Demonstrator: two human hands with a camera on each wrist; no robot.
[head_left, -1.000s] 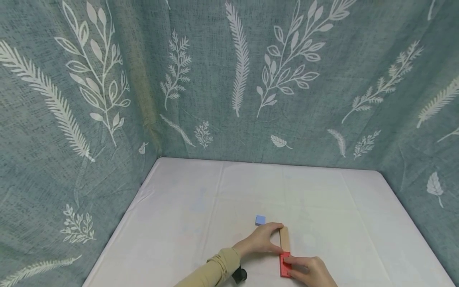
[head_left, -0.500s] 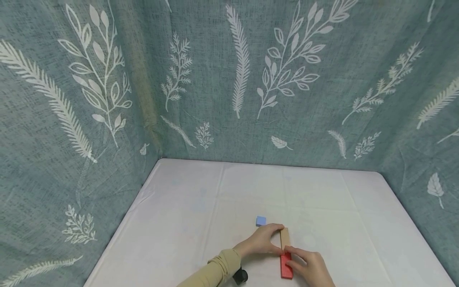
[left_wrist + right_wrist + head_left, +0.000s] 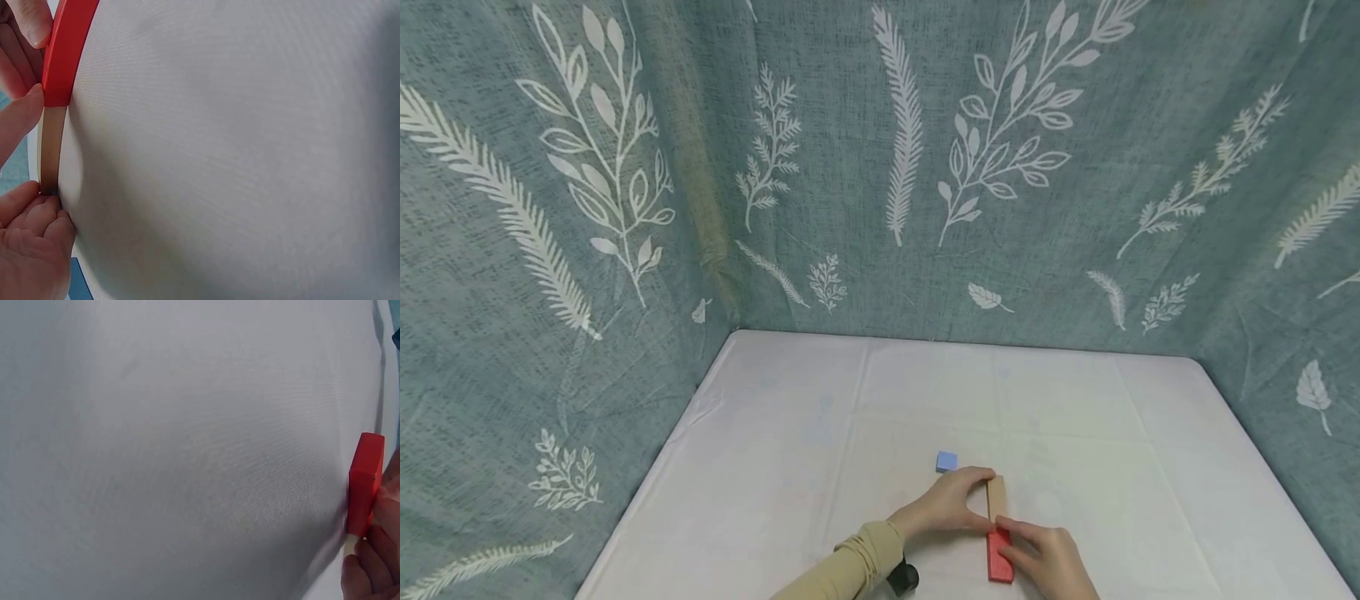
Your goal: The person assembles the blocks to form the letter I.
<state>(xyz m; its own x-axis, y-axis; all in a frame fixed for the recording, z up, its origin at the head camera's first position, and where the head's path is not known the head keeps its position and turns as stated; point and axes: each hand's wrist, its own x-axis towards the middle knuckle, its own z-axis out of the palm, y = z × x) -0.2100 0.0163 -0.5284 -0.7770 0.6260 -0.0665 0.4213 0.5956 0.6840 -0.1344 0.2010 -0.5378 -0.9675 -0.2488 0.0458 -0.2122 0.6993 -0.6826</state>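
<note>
Emerging from a tan sleeve (image 3: pixel 842 567) beside a dark object (image 3: pixel 903 577), a person's left hand (image 3: pixel 943 502), a blue block (image 3: pixel 947 462) lying just beyond it, grips a pale wooden block (image 3: pixel 996 497) lengthwise between thumb and curled fingers on a white-covered table (image 3: pixel 775 467). End to end with the wooden block, nearer the person, lies a red block (image 3: pixel 999 567), held between the thumb and fingers of the right hand (image 3: pixel 1054 560).

Relative to one second earlier, the right hand (image 3: pixel 1054 557) has shifted its grip along the red block (image 3: pixel 998 563) toward the wooden block (image 3: pixel 996 497). Its forward fingertip (image 3: pixel 1006 522) is now just beside the left hand (image 3: pixel 947 502); more red surface shows on the grip's near side.
</note>
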